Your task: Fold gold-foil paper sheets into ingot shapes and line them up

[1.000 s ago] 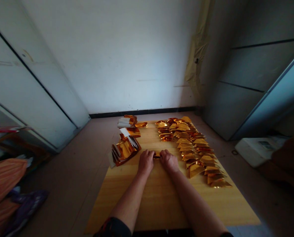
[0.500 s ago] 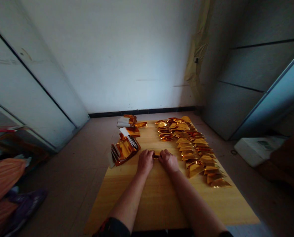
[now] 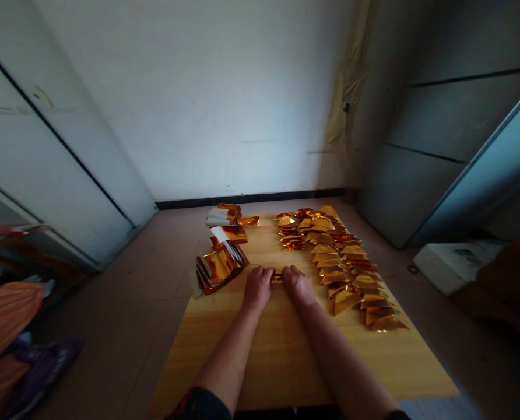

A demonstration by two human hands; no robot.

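Between my two hands, a narrow strip of folded gold foil paper point(image 3: 277, 277) lies low over the wooden table point(image 3: 281, 361). My left hand point(image 3: 259, 286) is closed on its left end, with the fingertips curled out of sight. At the right end my right hand point(image 3: 298, 286) grips the same paper, its fingers bent round it. Only the shiny middle of the strip shows. Left of my hands sits a fanned stack of gold foil sheets point(image 3: 220, 265) with pale backs. Rows of folded gold foil pieces point(image 3: 347, 254) cover the table's right side.
A smaller bundle of foil sheets point(image 3: 222, 216) and one folded piece point(image 3: 248, 221) lie at the far left of the table. Beyond stands a white wall point(image 3: 242, 105). A white box point(image 3: 452, 265) rests on the floor at right, an orange bag point(image 3: 9, 315) at left.
Both hands stay in nearly the same place. Slightly more of the gold foil strip shows between them, and it looks brighter. The piles have not moved.
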